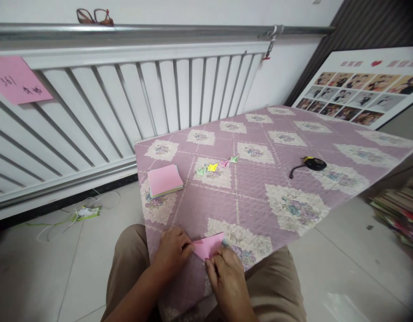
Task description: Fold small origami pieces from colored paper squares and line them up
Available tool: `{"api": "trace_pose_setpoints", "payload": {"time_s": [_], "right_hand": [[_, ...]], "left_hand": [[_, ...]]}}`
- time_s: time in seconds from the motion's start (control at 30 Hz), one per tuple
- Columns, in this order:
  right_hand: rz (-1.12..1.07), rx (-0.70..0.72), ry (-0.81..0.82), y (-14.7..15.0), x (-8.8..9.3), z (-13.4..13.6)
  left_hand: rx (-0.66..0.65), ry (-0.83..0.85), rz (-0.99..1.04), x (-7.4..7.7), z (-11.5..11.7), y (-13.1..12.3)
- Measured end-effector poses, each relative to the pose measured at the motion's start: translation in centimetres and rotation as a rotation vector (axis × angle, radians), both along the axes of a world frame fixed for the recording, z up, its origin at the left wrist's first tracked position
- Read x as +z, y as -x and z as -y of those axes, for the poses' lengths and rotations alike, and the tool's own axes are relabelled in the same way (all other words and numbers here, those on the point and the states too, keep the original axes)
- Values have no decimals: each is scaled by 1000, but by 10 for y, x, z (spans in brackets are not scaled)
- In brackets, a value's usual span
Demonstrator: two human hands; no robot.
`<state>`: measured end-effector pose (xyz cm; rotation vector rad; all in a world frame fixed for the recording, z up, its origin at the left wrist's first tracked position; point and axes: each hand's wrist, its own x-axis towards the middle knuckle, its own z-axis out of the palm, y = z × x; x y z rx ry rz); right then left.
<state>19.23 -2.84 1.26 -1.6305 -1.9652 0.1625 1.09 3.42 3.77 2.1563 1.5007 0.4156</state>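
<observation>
Purple cloth-covered table (pixel 206 205), pink-topped paper stack (pixel 165 179), four small folded papers (pixel 212 167) in line, black corded object (pixel 315 164)

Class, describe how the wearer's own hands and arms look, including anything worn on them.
The left hand and right hand are both ungloved, with no ring or watch visible. No sleeve shows on the left forearm. Below are brownish-khaki trousers.

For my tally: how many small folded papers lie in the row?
4, right of the paper stack: from left, a green piece, a yellow piece, a pink piece, and a second green piece. None looks hidden; the held pink sheet isn't counted.
</observation>
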Motion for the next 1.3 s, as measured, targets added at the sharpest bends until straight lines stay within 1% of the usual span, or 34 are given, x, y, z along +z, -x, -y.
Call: {"api": "trace_pose_setpoints", "payload": {"time_s": [0.2,0.53,0.9,1.1,1.3], "right_hand": [[95,-67,0,1,-1,-4],[190,-74,26,0,-2,-10],[224,-78,35,-1,1,-14],[228,-74,32,0,2,-15],[209,-82,14,-1,1,-15]], "left_hand": [[17,7,-61,-1,-4,-2],[9,24,-126,2,-8,-5],[6,49,-189,8,-11,-8],[0,53,-213,8,-12,-8],[-11,93,-233,7,-13,-7]]}}
